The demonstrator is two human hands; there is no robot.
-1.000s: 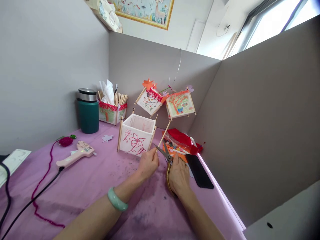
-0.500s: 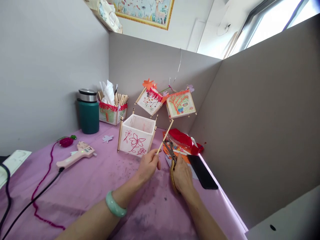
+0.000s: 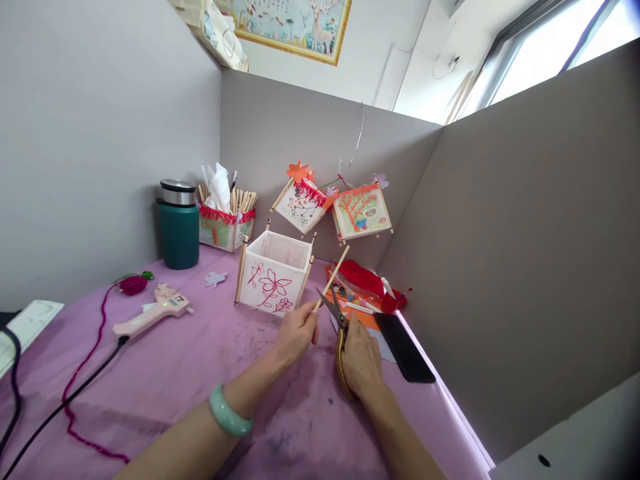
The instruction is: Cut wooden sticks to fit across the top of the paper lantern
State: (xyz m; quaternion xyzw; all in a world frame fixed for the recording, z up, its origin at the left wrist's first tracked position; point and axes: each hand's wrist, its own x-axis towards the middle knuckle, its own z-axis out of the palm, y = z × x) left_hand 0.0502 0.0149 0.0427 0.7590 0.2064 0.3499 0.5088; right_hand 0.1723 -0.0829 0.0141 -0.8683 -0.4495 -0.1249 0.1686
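Observation:
Pinched in my left hand (image 3: pixel 298 335) is a thin wooden stick (image 3: pixel 340 265), slanting up and to the right. My right hand (image 3: pixel 364 355) grips a pair of scissors (image 3: pixel 341 357) with gold handles. The scissor blades are apart and meet the stick a little above my left fingers; whether they press on it I cannot tell. Just behind my left hand stands a white open-topped box (image 3: pixel 273 277) with red flowers drawn on its front and wooden sticks at its corners.
At left lie a pink glue gun (image 3: pixel 153 313), dark red yarn (image 3: pixel 133 285) and a paper cutout (image 3: pixel 215 279). A green tumbler (image 3: pixel 179 233) stands near a decorated holder (image 3: pixel 215 230) of sticks. Two decorated boxes (image 3: pixel 363 210) hang behind. A black phone (image 3: pixel 405 348) lies right.
The scissors have shifted slightly left, and their blades now sit lower on the stick, nearer my left fingers. My left hand has barely moved.

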